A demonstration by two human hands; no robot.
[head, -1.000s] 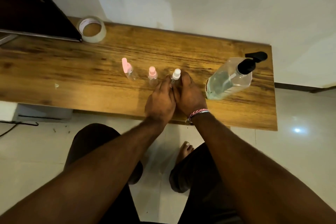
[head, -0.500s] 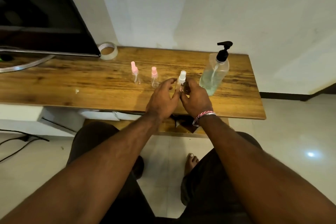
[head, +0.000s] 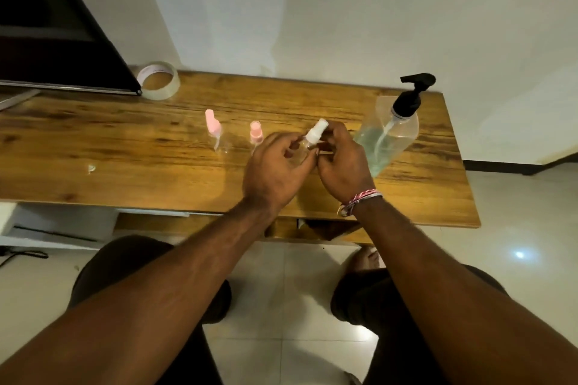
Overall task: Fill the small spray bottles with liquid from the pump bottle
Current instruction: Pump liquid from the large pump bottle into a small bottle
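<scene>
Spray bottle in my hands: small clear plastic spray bottle with a white cap (head: 313, 137), tilted so the cap leans to the far right, held just above the wooden tabletop (head: 125, 159) near its middle.
My left grip: left hand (head: 275, 172) curled round the clear body of this bottle from the left, fingers bent around it.
My right grip: right hand (head: 341, 162) pinching the bottle at its white top, fingertips closed on the neck just under the cap; a red and white woven wristband (head: 359, 201) sits on that wrist.
Pump bottle: large clear plastic pump bottle with a black pump head (head: 389, 134), standing on the tabletop just to the right of my right hand, partly filled with pale greenish liquid, its nozzle pointing left.
Other spray bottles: two small clear bottles with pink tops stand on the tabletop to the left of my hands; the tall pink-capped bottle (head: 214, 131) is farther left, the short pink-topped bottle (head: 256, 134) sits just beside my left hand, its lower part hidden by my fingers.
Tape: roll of clear packing tape (head: 158, 80) lies flat at the far left of the tabletop, next to the corner of a black flat screen (head: 47, 40).
Scrap: small pale fleck (head: 90, 169) on the wood, well to the left.
Below: my knees in dark shorts and one bare foot (head: 366, 259) on the pale tiled floor (head: 281, 291).
</scene>
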